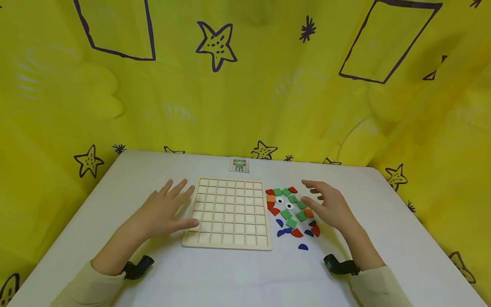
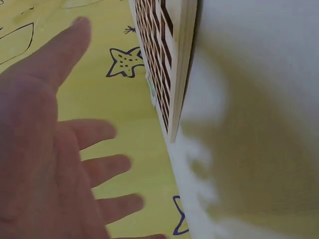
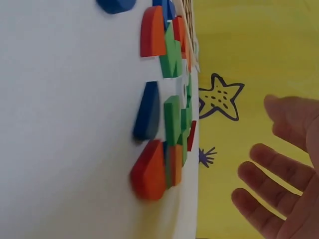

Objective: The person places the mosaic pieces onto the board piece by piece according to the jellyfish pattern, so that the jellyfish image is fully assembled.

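Note:
A wooden grid board (image 1: 234, 215) with square cells lies flat on the white table. Over its left edge hovers my left hand (image 1: 165, 211), fingers spread and straight, with nothing in it. Right of the board is a loose group of coloured pieces: green squares (image 1: 286, 214), red quarter-rounds (image 1: 297, 233), blue half-rounds (image 1: 303, 247), orange squares (image 1: 308, 212) and two white eye discs (image 1: 289, 206). My right hand (image 1: 327, 204) hangs just above and to the right of them, fingers loosely bent and holding nothing. In the right wrist view a red piece (image 3: 148, 172) stands out nearest the camera.
A small picture card (image 1: 239, 164) showing a green and red figure on a grid lies behind the board, near the table's back edge. A yellow cloth (image 1: 172, 106) with drawn stars hangs behind and around the white table (image 1: 230, 281). Each wrist carries a black camera (image 1: 139, 267).

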Demonstrator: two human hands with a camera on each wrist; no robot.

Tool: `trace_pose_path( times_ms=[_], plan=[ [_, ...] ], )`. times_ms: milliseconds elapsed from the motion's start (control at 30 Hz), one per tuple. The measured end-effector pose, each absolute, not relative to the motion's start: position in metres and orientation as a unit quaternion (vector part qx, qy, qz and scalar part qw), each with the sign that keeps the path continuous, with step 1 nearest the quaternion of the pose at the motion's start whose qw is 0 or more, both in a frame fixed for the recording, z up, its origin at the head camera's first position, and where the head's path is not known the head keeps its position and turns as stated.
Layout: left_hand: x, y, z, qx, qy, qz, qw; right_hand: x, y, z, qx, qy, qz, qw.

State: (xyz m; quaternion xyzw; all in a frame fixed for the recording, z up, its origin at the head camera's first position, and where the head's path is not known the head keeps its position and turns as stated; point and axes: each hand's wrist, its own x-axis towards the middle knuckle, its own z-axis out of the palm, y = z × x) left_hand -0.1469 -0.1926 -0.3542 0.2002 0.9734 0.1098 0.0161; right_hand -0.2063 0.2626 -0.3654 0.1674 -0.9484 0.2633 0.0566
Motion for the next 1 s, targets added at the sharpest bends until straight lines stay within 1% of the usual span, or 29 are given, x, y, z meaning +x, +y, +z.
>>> trace_pose_path(
  times_ms=[167, 300, 500, 767, 867, 1000],
  plan=[
    [-0.141, -0.193, -0.355, 0.200, 0.967, 0.121, 0.103, -0.230, 0.245, -0.363, 0.167, -0.945, 0.283, 0.006],
    [-0.139, -0.191, -0.359, 0.183, 0.964, 0.134, 0.136, -0.253, 0.233, -0.360, 0.144, -0.948, 0.281, -0.043],
    [-0.141, -0.184, -0.361, 0.172, 0.964, 0.143, 0.147, -0.274, 0.229, -0.354, 0.113, -0.947, 0.283, -0.096],
    [-0.142, -0.178, -0.362, 0.164, 0.964, 0.140, 0.157, -0.282, 0.249, -0.350, 0.084, -0.951, 0.260, -0.147],
    [-0.139, -0.180, -0.362, 0.159, 0.965, 0.140, 0.155, -0.284, 0.252, -0.354, 0.088, -0.950, 0.257, -0.156],
    [-0.134, -0.181, -0.362, 0.161, 0.965, 0.145, 0.146, -0.287, 0.250, -0.360, 0.087, -0.951, 0.256, -0.152]
  ],
)
